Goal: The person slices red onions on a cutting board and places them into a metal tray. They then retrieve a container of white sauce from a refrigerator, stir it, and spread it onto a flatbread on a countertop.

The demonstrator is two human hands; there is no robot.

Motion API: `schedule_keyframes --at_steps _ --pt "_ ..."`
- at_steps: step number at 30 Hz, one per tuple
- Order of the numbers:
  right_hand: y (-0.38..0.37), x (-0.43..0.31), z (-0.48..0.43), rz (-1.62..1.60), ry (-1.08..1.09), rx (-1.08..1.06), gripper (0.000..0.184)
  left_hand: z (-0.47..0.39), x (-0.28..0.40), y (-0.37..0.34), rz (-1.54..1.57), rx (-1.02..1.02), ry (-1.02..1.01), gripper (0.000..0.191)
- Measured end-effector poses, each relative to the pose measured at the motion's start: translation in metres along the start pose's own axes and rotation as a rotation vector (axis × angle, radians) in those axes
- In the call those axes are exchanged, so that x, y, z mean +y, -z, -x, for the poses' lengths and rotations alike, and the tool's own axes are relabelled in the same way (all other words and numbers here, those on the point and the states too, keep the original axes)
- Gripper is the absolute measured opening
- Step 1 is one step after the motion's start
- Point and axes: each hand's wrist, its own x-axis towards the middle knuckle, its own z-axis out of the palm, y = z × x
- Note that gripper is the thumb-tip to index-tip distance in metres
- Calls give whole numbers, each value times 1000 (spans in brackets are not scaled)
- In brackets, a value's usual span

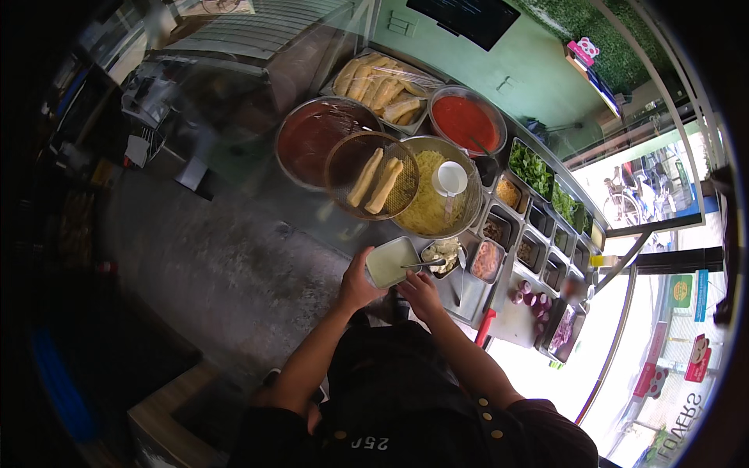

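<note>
My left hand [358, 285] grips the left side of a rectangular container [374, 279] of pale, creamy sauce [391, 261]. A metal spoon [426, 264] leans in the sauce, its handle reaching over the right rim. My right hand [423, 296] is at the container's near right corner with its fingers bent; whether it grips the container is not clear. Just beyond, a metal pan of chunky white filling [443, 255] holds a utensil. Past the hands, two bread sticks [374, 182] lie on a round mesh strainer [332, 193].
Large bowls hold dark red sauce [304, 137], bright red sauce [462, 121] and shredded yellow food [416, 216] with a white scoop [452, 177]. Bread [374, 82] fills a tray behind. A red-handled knife [485, 326] lies by onions [535, 301]; its handle overhangs the counter edge. Ingredient pans [529, 251] stand right.
</note>
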Motion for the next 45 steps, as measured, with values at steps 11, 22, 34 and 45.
schedule_keyframes --at_steps 11,22,34,45 --pt "-10 -42 71 252 -9 -323 34 80 78 -2 -98 252 -61 118" --pt "-23 -80 100 499 -195 -591 33 158 146 -37 119 443 240 154" --pt "27 -65 34 365 -183 -347 40 102 -4 -18 173 887 607 31" --pt "7 -8 -8 10 91 -34 28 -57 -149 11 -91 887 750 38"
